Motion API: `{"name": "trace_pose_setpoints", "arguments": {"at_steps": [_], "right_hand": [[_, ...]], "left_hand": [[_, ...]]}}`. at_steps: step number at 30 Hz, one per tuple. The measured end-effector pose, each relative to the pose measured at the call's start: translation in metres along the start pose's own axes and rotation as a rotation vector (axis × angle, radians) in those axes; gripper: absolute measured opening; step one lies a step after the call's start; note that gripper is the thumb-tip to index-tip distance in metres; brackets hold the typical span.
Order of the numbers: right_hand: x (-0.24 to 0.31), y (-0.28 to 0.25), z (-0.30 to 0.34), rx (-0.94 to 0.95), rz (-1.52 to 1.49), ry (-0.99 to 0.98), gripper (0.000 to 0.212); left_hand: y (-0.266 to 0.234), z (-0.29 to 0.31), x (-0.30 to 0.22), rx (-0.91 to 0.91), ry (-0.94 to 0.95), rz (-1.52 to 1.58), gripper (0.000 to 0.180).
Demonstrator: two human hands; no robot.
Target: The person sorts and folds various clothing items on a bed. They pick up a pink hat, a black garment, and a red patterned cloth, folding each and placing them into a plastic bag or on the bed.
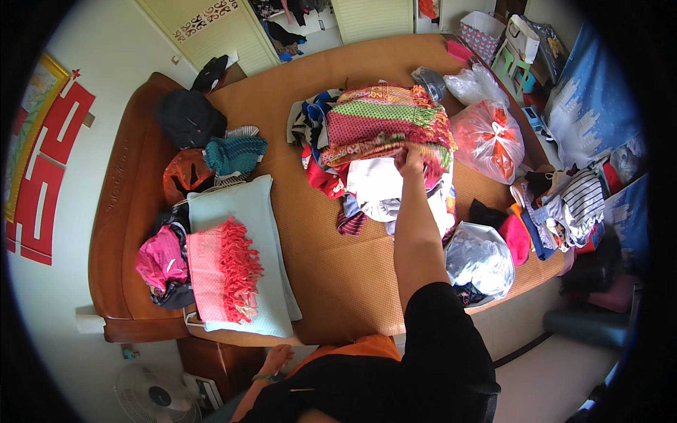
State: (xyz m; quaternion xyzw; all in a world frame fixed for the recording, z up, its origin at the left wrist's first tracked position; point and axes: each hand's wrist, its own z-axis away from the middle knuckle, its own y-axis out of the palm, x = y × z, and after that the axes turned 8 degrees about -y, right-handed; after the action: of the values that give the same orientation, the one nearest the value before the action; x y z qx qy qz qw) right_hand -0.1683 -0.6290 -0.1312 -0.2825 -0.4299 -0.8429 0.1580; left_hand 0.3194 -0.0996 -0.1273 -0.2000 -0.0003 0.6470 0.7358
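Observation:
My right hand (409, 159) is closed on the near edge of a multicoloured fringed shawl (381, 113) with pink, green and orange bands. The shawl lies over a heap of clothes on the bed; a white garment (371, 180) and a red one (323, 178) show under its near edge. My left hand (278, 358) hangs low beside my body by the bed's near edge, fingers curled in, with nothing seen in it. Left of the heap, a folded pink shawl with red fringe (218, 271) rests on a pale blue folded cloth (278, 261).
On the bed (324, 282), a red-and-clear plastic bag (490, 141) and a clear bag (479, 257) lie right of the heap. More clothes (578, 204) are piled at the right edge. By the headboard (123, 233) sit a black bag (189, 116) and a teal knit (235, 154). A fan (159, 395) stands at lower left.

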Motion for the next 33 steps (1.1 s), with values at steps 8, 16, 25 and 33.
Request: {"name": "trace_pose_setpoints", "arguments": {"at_steps": [8, 16, 25, 33], "right_hand": [[0.082, 0.08, 0.153, 0.469, 0.005, -0.331, 0.016], [0.021, -0.039, 0.396, 0.904, -0.314, 0.029, 0.03], [-0.063, -0.063, 0.526, 0.168, 0.002, 0.304, 0.035], [-0.055, -0.022, 0.544, 0.288, 0.433, -0.132, 0.026]], "left_hand": [[-0.002, -0.02, -0.099, 0.074, 0.259, 0.042, 0.031], [0.047, -0.023, -0.218, 0.551, 0.556, 0.33, 0.067], [0.136, 0.018, -0.147, 1.256, -0.05, -0.008, 0.042], [0.098, 0.092, -0.191, 1.331, 0.046, 0.148, 0.043]]}}
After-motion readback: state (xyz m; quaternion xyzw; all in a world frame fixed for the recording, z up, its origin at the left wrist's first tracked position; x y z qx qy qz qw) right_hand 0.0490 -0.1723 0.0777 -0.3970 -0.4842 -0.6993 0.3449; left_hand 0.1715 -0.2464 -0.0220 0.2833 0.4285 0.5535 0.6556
